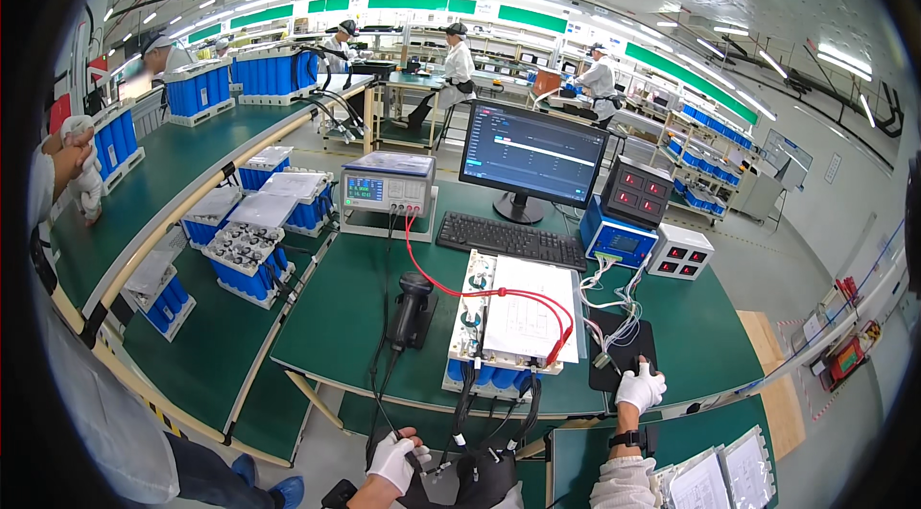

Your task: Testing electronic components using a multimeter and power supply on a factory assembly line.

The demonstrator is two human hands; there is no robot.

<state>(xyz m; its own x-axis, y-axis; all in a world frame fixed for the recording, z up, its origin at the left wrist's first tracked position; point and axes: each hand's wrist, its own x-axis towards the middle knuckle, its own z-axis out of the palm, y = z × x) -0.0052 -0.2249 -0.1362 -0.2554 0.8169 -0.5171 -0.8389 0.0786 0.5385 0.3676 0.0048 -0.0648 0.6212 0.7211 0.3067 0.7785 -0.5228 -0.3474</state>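
My left hand, in a white glove, is at the lower middle with its fingers closed on a black cable that runs down from the table. Black leads with small plugs hang beside it from a blue battery pack at the table's front. My right hand, also gloved, lies curled on a black mouse pad; what is under its fingers is hidden. Left of it, a white wire bundle ends in a connector. A printed sheet and red test leads lie over the pack.
A barcode scanner stands left of the pack. Behind are a bench meter, a keyboard, a monitor and a blue tester. More battery packs fill the left bench. Co-workers are farther off; one stands close at left.
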